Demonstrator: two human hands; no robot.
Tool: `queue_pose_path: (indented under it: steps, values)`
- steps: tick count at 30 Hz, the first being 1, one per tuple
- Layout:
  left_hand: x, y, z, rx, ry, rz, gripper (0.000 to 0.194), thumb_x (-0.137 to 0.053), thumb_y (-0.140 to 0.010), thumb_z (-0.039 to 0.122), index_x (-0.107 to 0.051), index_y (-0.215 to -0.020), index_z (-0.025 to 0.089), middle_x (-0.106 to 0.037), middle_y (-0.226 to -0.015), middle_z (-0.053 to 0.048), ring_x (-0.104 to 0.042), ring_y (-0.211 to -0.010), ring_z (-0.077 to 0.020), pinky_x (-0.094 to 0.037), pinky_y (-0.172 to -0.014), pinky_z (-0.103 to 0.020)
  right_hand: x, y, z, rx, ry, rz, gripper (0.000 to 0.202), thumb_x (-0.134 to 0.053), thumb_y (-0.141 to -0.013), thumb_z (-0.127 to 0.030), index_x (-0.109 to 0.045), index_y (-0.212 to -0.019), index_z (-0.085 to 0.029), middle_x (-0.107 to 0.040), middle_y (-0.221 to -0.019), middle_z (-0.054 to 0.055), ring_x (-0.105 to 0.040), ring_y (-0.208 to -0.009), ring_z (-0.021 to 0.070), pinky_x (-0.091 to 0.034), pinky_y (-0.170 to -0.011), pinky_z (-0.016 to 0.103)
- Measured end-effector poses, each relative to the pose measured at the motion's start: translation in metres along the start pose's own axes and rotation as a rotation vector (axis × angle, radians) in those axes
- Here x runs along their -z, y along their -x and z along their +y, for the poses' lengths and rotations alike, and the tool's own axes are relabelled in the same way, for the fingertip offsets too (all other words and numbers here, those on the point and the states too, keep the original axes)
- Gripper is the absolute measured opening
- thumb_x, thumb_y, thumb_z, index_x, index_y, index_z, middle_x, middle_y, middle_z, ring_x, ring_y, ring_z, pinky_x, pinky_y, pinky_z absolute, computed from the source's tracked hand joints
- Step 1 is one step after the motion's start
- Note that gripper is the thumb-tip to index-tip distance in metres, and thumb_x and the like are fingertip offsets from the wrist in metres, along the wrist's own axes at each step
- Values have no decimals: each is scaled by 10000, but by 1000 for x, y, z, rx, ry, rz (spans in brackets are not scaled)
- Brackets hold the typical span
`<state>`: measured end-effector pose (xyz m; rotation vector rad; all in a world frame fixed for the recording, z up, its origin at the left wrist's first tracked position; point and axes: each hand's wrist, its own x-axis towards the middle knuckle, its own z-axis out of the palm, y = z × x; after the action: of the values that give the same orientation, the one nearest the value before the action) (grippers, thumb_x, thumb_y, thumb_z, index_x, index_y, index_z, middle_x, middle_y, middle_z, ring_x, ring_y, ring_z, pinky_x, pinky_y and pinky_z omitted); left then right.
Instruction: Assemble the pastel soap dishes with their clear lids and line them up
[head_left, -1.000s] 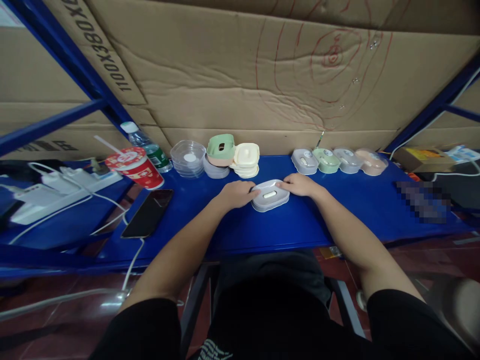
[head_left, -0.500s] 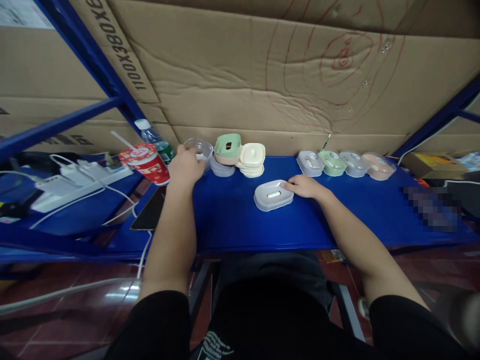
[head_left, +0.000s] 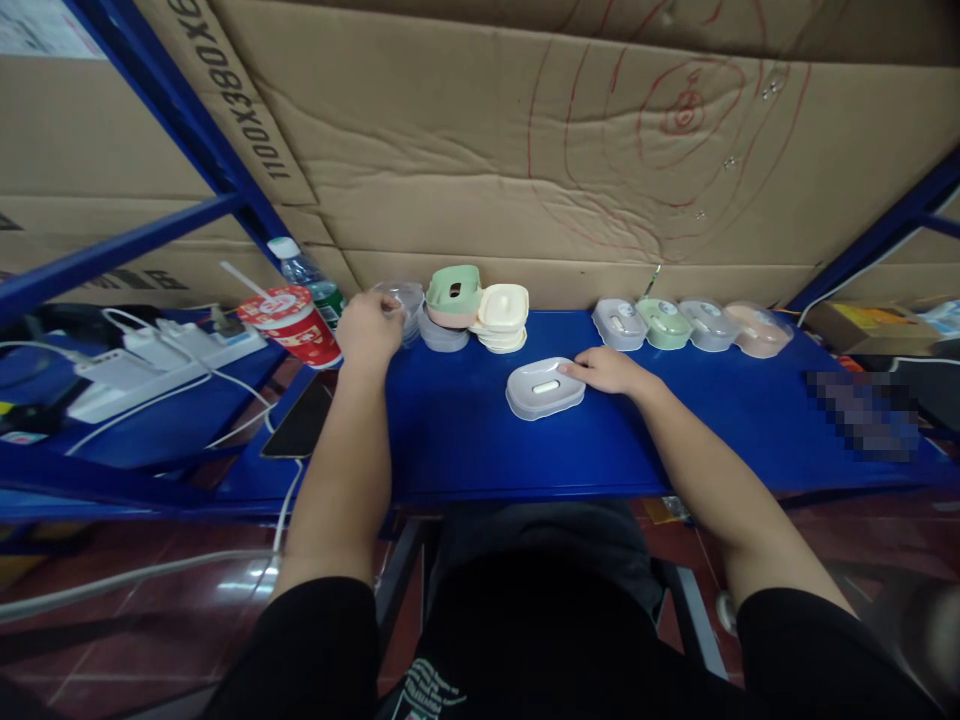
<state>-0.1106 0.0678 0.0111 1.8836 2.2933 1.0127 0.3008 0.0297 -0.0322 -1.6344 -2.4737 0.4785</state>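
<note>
My left hand (head_left: 373, 328) reaches to a stack of clear plastic covers (head_left: 410, 303) at the back left, its fingers pinched on the rim of the top one. My right hand (head_left: 606, 370) holds the right edge of a shallow grey oval dish (head_left: 536, 402), thumb over the rim. A white, pill-shaped piece (head_left: 547, 387) shows in the middle of that dish, which rests on the blue table. Beside the clear covers stand stacked green and grey dishes (head_left: 455, 300) and a stack of cream square pieces (head_left: 503, 310).
Several covered dishes (head_left: 663, 325) in grey, green and pink line the back right. On the left are a red paper cup (head_left: 296, 330) with a straw, a water bottle (head_left: 315, 280), a black flat object (head_left: 300, 420) and a white power strip (head_left: 172, 365) with cables. Cardboard (head_left: 450, 130) backs the table.
My left hand has shifted slightly at the clear covers, and the top one is now tilted differently. My right hand and the grey dish stay nearly where they were.
</note>
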Motion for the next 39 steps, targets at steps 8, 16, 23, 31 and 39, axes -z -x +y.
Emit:
queue_pose_path:
  steps: [8,16,23,31,39]
  values:
    - [5,7,11,-124,305,354,194,-668,-933,332,-564,-1069,242,-725,-1165,-110,-703,-1046,-289,-527,-1016,-462,4,3,-7,-39,1,18,739,-386,-980,-848,-634,-687,-217,-699,-736,82,-599,-671,208,-312,-601,341]
    - [-10,40,60,-398,940,271,408,-644,-961,630,-493,-1075,268,-710,-952,-53,-676,-727,-166,-531,-628,-297,14,12,-22,5,-283,550,671,-491,-961,-822,-729,-1094,-209,-714,-788,64,-649,-736,240,-460,-694,373]
    - [-31,92,101,-396,1164,-425,360,-647,-981,596,-553,-1040,253,-707,-709,16,-380,-384,-71,-330,-408,-246,13,16,-28,160,-581,566,820,-452,-879,-941,-690,-1184,-218,-679,-765,47,-631,-644,220,-503,-635,372]
    - [-33,100,99,-428,531,-422,301,-522,-1050,458,-671,-1178,231,-708,-622,1,-727,-742,-245,-531,-752,-348,18,15,-25,34,-490,344,812,-372,-902,-948,-542,-565,-229,-558,-504,25,-560,-530,173,-427,-596,327]
    - [-31,100,102,-466,169,-658,448,-332,-1091,472,-685,-944,240,-684,-591,-9,-720,-735,-256,-496,-752,-356,17,12,-15,-61,-315,10,855,-297,-924,-945,-569,-564,-218,-624,-539,49,-578,-497,157,-446,-590,322]
